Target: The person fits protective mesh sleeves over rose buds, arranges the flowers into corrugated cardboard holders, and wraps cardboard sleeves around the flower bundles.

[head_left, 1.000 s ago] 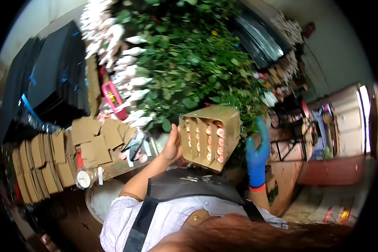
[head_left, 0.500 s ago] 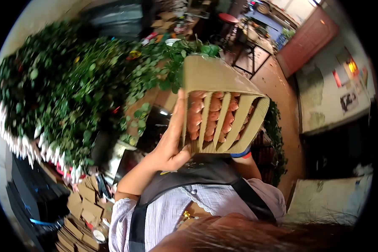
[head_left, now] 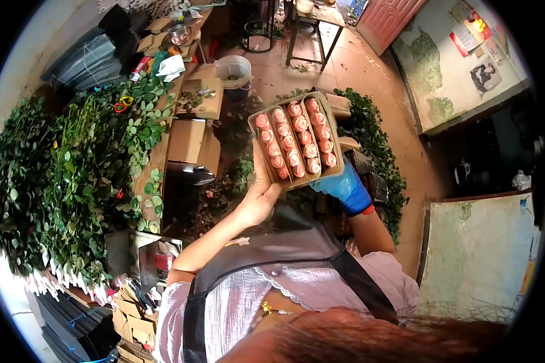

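A rose bundle (head_left: 309, 150), its pink heads in rows split by cardboard strips, is held up before my chest. Brown corrugated cardboard (head_left: 332, 124) wraps its sides, and the heads face the camera. My bare left hand (head_left: 264, 192) grips the left side and lower corner, with the fingers running up along the cardboard. My right hand (head_left: 344, 186), in a blue glove, is closed under the lower right of the bundle. Its fingertips and the stems are mostly hidden behind the wrap.
Many leafy rose stems (head_left: 72, 175) cover the bench at left. Yellow-and-red-handled scissors (head_left: 123, 104) lie among them. A white bucket (head_left: 233, 72) stands on the floor beyond cardboard boxes (head_left: 186, 140). More foliage (head_left: 375, 145) is at right, near a low wall (head_left: 475, 260).
The bundle has tipped so its rose heads face the camera rather than showing edge-on. The gloved right hand, hidden behind the cardboard before, now shows. The view has shifted.
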The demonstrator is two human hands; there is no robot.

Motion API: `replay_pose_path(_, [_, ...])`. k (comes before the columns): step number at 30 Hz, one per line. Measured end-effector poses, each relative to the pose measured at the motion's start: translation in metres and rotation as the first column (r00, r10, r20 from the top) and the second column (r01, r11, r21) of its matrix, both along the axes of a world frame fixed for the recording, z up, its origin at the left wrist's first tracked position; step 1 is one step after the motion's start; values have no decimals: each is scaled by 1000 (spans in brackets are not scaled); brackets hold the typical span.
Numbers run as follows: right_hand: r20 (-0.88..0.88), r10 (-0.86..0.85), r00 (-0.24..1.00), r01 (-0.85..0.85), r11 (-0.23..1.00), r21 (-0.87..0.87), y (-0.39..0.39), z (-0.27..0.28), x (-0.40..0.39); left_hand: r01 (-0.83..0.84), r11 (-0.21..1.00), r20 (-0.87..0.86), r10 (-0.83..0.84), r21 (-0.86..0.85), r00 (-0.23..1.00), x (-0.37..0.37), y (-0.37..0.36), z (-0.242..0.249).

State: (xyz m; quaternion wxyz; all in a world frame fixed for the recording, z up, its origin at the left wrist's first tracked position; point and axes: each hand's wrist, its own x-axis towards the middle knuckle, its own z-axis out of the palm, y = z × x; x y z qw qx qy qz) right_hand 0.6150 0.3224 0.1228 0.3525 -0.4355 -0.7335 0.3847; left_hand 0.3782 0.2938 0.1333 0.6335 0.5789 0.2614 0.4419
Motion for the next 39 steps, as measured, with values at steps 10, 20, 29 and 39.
replay_pose_path(10, [-558, -281, 781, 29, 908, -417, 0, -20, 14, 46, 999, -83, -48, -23, 995, 21, 6, -22])
replay_pose_path(20, [-944, -326, -44, -415, 866, -280, 21, -95, 24, 60, 966, -149, -22, 253, 989, 39, 20, -43])
replay_pose_path(29, [-526, -766, 369, 628, 623, -466, 30, -170, 41, -107, 855, -212, -3, -507, 977, -8, 20, -100])
replay_pose_path(39, [-374, -905, 203, 902, 322, -289, 161, -264, 223, -504, 362, -518, 64, -784, 853, -89, -65, -215])
